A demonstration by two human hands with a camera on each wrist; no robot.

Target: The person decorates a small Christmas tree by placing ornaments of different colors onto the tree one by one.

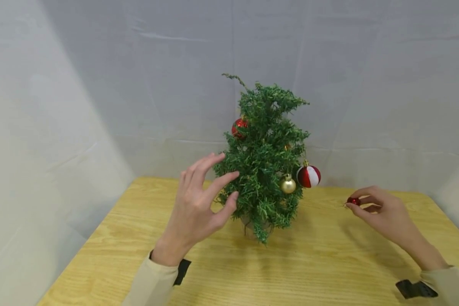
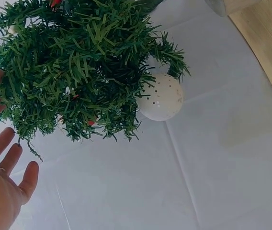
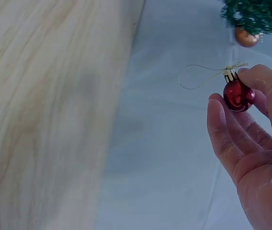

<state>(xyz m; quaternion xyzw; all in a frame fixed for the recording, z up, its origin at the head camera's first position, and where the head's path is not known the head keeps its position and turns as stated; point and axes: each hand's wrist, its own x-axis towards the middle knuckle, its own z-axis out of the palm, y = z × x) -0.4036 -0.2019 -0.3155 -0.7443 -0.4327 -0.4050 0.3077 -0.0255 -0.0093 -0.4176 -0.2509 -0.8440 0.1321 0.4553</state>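
Observation:
A small artificial Christmas tree (image 1: pixel 267 157) stands in a pot on the wooden table. My left hand (image 1: pixel 199 204) is at the tree's left side, fingers spread and holding nothing; whether the fingertips touch the branches I cannot tell. Off to the right of the tree, above the table, my right hand (image 1: pixel 386 216) pinches a small shiny red bauble (image 3: pixel 238 96) between thumb and fingers. A loop of thin gold string (image 3: pixel 193 88) hangs free from the bauble's gold cap.
On the tree hang a red bauble (image 1: pixel 239 128), a gold bauble (image 1: pixel 288 185) and a red-and-white striped bauble (image 1: pixel 310 176). The left wrist view also shows a white speckled ball (image 2: pixel 161 98). Behind the table (image 1: pixel 310 263) hangs a pale sheet (image 1: pixel 176 85).

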